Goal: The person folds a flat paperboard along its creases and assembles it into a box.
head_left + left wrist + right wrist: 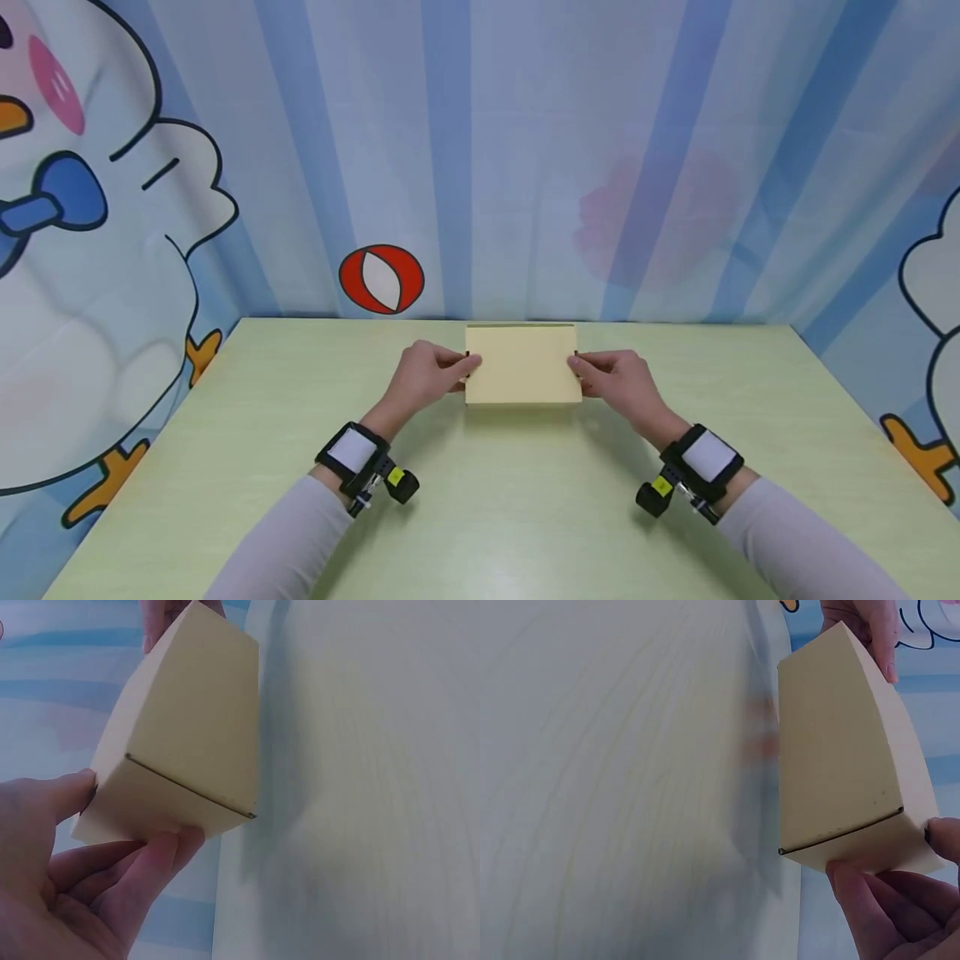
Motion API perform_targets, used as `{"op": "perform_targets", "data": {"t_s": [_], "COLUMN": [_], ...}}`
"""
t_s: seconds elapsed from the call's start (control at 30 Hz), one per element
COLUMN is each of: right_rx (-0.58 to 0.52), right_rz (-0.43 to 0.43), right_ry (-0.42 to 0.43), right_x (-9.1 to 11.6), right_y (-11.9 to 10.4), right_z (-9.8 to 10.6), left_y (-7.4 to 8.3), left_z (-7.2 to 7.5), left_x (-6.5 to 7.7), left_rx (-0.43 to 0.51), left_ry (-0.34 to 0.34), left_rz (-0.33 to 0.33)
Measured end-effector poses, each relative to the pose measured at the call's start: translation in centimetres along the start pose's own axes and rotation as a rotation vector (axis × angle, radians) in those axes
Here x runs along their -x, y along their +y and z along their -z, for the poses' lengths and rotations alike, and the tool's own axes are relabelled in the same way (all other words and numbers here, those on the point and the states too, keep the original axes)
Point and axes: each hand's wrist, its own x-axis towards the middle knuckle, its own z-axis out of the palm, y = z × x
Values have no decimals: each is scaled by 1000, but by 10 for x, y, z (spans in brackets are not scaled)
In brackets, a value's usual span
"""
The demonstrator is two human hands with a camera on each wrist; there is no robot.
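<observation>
A small plain tan cardboard box (522, 365), its lid down, is held level between both hands near the table's back edge. At its left end my left hand (429, 377) grips it, thumb on the top edge and fingers against the end wall. My right hand (621, 382) grips the opposite end the same way. In the left wrist view the box (199, 705) shows its front wall and one end. The right wrist view shows the box (836, 750) with a shadow on the table beside it. The inside of the box is hidden.
The pale green wooden table (517, 508) ends at a striped blue curtain (517, 150) with cartoon prints. Each wrist wears a strapped device, the left one (360, 458) and the right one (697, 471), with a small camera jutting inward.
</observation>
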Motion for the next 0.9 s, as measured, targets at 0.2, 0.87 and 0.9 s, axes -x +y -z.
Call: {"op": "perform_targets", "data": {"t_s": [0.2, 0.87, 0.9], "right_rx": [18, 53, 59], "right_rz": [-63, -132, -128], "right_ry": [-25, -109, -116], "right_x": [-3, -9, -9], "right_y": [6, 13, 13], "right_z": [1, -1, -1], "left_y": [-4, -12, -12], "left_z": [-4, -17, -17], "left_x": [-2, -5, -6], "left_rx": [16, -98, -104], "left_ry": [-47, -40, -42], "left_rz": [80, 163, 165]}}
